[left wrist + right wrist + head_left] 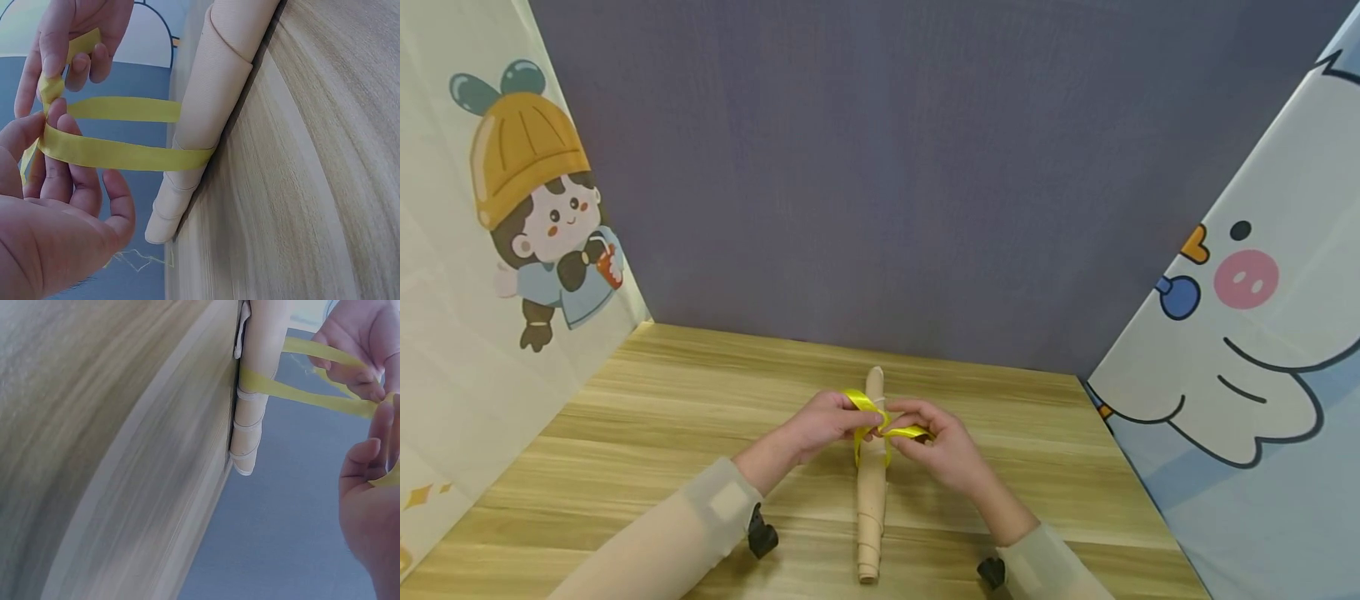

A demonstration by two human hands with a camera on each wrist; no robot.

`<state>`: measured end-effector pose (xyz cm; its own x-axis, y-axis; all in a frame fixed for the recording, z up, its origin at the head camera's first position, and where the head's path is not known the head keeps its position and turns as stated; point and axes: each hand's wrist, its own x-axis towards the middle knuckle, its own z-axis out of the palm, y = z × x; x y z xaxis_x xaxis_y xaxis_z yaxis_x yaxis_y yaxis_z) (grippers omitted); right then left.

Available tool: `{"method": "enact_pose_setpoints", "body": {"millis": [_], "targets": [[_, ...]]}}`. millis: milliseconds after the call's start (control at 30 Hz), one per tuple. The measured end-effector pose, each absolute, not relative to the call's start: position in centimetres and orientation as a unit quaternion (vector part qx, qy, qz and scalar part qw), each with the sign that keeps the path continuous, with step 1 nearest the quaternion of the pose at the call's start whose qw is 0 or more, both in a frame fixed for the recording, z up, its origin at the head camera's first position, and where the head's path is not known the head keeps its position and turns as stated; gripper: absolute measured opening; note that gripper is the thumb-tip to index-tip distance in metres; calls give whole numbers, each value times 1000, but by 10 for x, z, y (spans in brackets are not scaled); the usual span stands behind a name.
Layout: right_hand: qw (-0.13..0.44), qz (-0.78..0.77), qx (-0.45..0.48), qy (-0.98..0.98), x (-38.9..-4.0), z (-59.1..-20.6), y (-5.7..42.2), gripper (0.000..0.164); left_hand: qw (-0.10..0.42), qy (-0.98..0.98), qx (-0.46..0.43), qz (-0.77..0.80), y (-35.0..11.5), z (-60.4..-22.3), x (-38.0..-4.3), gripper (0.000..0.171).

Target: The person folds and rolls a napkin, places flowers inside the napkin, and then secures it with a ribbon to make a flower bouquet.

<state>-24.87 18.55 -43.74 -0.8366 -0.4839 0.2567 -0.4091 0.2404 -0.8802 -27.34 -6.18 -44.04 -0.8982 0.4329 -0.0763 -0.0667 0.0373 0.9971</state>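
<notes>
A long beige roll of cloth-like material (871, 508), tapering at its far end, lies lengthwise on the wooden table. A yellow ribbon (125, 150) passes under and around it, and its two sides rise to a crossing above the roll. My left hand (823, 423) pinches the ribbon at that crossing between thumb and fingers. From the other side my right hand (943, 446) pinches the ribbon close by, with a tail lying across its palm. In the left wrist view the ribbon loop stands loose, apart from the roll's top. Fingers partly hide the crossing.
The wooden table (700, 375) ends at a dark grey-blue partition (880, 183). Printed cartoon panels stand at the left (445, 292) and right (1300, 350). Small black devices (762, 533) are strapped at both wrists. Loose yellow threads (139, 257) hang near the left hand.
</notes>
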Motion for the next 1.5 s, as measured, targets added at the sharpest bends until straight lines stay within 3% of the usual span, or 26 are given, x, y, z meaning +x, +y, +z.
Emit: {"method": "enact_pose_setpoints", "body": {"millis": [367,633,933,1167,1500], "targets": [[62,-519,-309,794,-243,-444,196,29,169,712,121,671,-62,-441,-275,19],[44,-544,-250,800,-248,-452,201,20,172,717,112,667,-63,-443,-276,18],[66,-553,-210,804,-263,-451,190,30,184,712,139,664,-67,-446,-276,25],[113,-557,-210,796,-268,-456,186,28,188,709,142,665,-67,-444,-275,26],[119,-558,-210,794,-269,-458,185,23,182,715,148,659,-68,-448,-276,26]]}}
